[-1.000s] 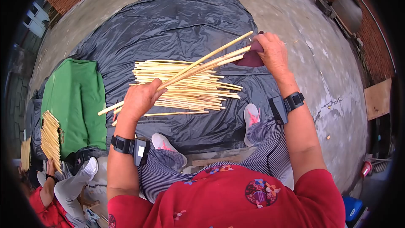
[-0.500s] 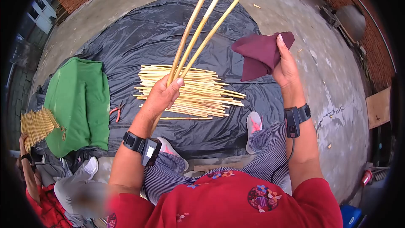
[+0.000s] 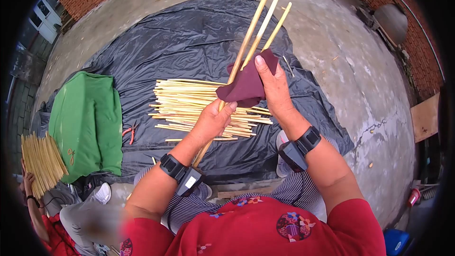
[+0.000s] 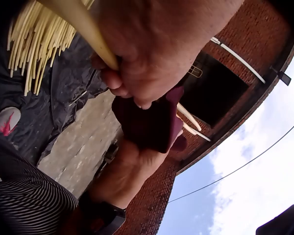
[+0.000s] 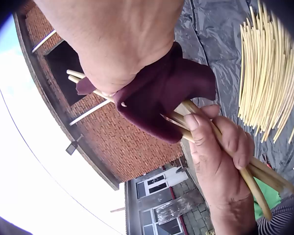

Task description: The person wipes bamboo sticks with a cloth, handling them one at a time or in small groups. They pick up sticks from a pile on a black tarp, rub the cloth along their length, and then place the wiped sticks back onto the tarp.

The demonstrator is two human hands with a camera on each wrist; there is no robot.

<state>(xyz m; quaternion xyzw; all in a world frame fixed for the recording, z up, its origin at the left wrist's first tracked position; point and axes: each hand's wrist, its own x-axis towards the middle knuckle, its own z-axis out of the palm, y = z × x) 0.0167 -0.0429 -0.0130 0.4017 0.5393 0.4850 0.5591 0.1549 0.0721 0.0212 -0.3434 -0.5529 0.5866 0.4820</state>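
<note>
- Crinkled black plastic sheeting (image 3: 189, 33) lies on grey concrete (image 3: 332, 66).
- Three slender, yellowish sticks (image 3: 250, 33) slant above it, left hand (image 3: 211, 122) curled round them.
- Right hand (image 3: 275, 87) clasps soft maroon cloth (image 3: 246, 87) against them.

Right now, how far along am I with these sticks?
The neat row of sticks in the other person's hand may be done. In progress: three sticks in your left hand, your right hand holding the cloth around them. The loose pile on the black sheet may be left; I can't tell.
</note>
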